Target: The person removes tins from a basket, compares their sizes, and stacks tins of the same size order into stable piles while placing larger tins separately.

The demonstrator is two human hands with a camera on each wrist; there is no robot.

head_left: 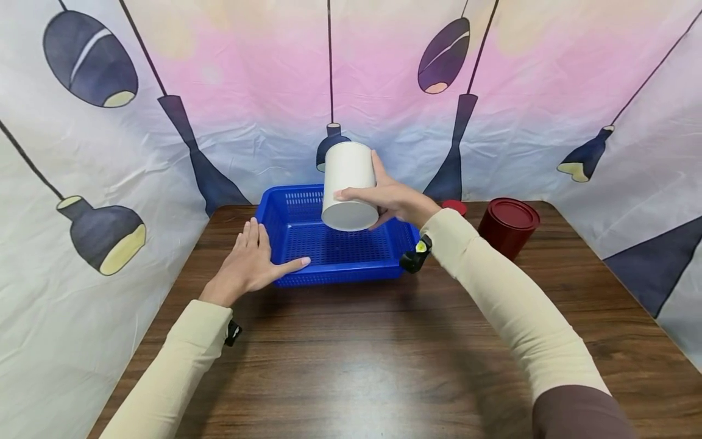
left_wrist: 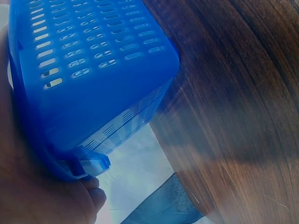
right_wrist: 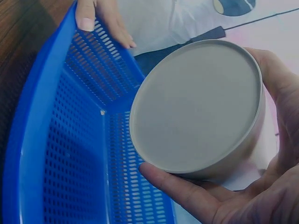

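A white cylindrical canister (head_left: pixel 351 183) is held tilted above the blue plastic basket (head_left: pixel 334 269), one flat end angled down toward me. My right hand (head_left: pixel 397 198) grips it from the right side, thumb across the front. In the right wrist view the flat end of the canister (right_wrist: pixel 196 107) is close up, with the fingers behind its side. My left hand (head_left: pixel 249 262) rests on the basket's front left corner, fingers straight along the left rim and thumb stretched over the front rim. The basket's perforated floor shows no objects on it.
A dark red lidded can (head_left: pixel 509 225) stands on the wooden table (head_left: pixel 329 353) to the right of the basket. A smaller red object (head_left: pixel 455 207) is partly hidden behind my right forearm. A fabric backdrop (head_left: pixel 263 146) with printed lamps hangs behind the table.
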